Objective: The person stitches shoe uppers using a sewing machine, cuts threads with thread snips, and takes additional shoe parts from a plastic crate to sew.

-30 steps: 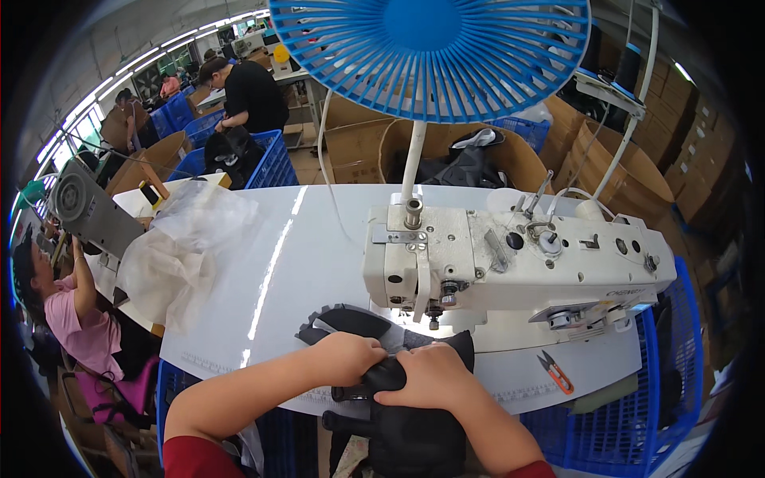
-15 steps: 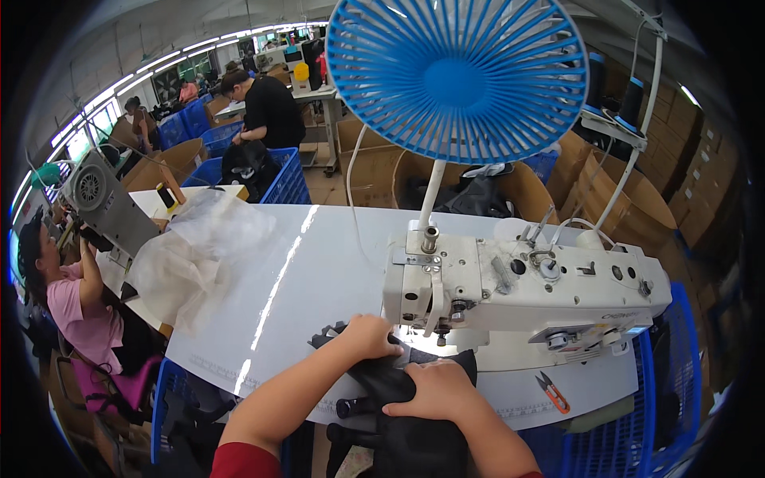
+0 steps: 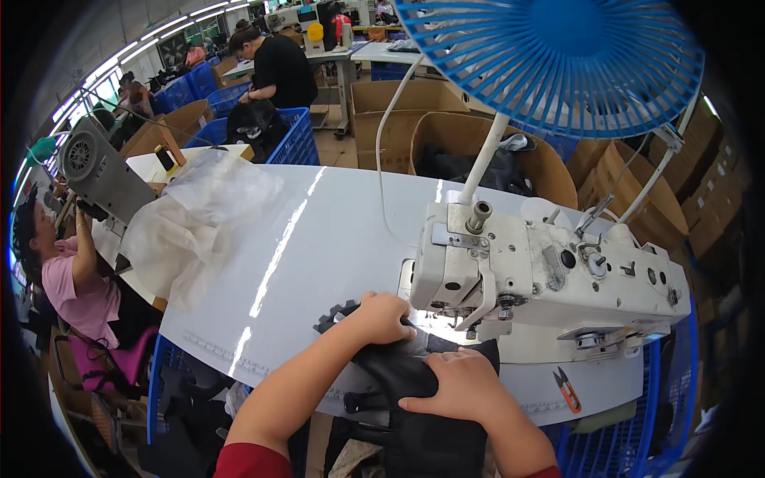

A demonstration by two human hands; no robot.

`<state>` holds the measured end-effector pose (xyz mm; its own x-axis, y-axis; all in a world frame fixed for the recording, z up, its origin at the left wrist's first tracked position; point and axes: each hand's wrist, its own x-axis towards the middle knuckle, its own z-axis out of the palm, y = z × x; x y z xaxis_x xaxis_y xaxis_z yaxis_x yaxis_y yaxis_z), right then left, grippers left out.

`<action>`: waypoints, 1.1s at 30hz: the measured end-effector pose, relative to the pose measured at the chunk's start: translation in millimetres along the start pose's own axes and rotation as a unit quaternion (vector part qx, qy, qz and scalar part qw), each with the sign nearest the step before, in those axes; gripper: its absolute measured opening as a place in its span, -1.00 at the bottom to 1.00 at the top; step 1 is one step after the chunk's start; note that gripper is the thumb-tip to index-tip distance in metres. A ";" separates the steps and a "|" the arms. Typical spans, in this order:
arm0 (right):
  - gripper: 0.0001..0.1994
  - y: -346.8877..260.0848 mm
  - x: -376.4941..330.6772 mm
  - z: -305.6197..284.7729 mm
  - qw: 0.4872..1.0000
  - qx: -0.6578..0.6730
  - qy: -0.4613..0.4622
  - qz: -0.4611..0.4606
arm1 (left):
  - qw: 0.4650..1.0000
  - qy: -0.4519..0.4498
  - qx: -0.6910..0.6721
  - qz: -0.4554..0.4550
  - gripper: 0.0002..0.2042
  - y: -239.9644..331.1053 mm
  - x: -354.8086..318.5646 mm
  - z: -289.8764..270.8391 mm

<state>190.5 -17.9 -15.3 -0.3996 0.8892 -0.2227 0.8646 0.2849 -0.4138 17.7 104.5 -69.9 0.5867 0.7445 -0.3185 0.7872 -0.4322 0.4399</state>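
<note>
Table centre: white sewing machine (image 3: 550, 275) on white table (image 3: 319, 239).
Six o'clock: black fabric piece (image 3: 414, 382).
Twelve o'clock: blue plastic fan (image 3: 550, 56).
Nine o'clock: clear plastic bag (image 3: 199, 215).

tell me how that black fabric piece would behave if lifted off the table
The black fabric is probably floppy: it drapes over the table edge and wrinkles under the left hand and right hand. Likely light for its size. On the glossy tabletop it may slide easily.
</note>
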 end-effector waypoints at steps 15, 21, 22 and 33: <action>-0.29 15.2 15.2 -13.0 0.999 -0.030 0.011 -0.011 | 0.990 0.077 -0.090 0.081 -0.67 -17.6 23.7 6.5; -0.18 15.2 20.6 -22.9 0.997 -0.020 -0.060 0.053 | 0.992 0.097 -0.030 0.080 -0.72 -17.0 26.9 5.2; -0.17 14.2 21.1 -23.7 0.994 -0.037 -0.065 0.075 | 0.990 0.105 -0.004 0.094 -0.73 -16.8 26.7 6.0; -0.05 20.6 24.8 -19.8 0.980 0.028 -0.122 0.158 | 0.988 0.114 -0.027 0.104 -0.77 -23.1 38.8 4.1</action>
<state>204.4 17.1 -12.0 -0.1825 0.8157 -0.5489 0.9412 -0.0165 -0.3375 23.0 141.3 -95.8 0.6717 0.7405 -0.0222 0.6395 -0.5644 0.5219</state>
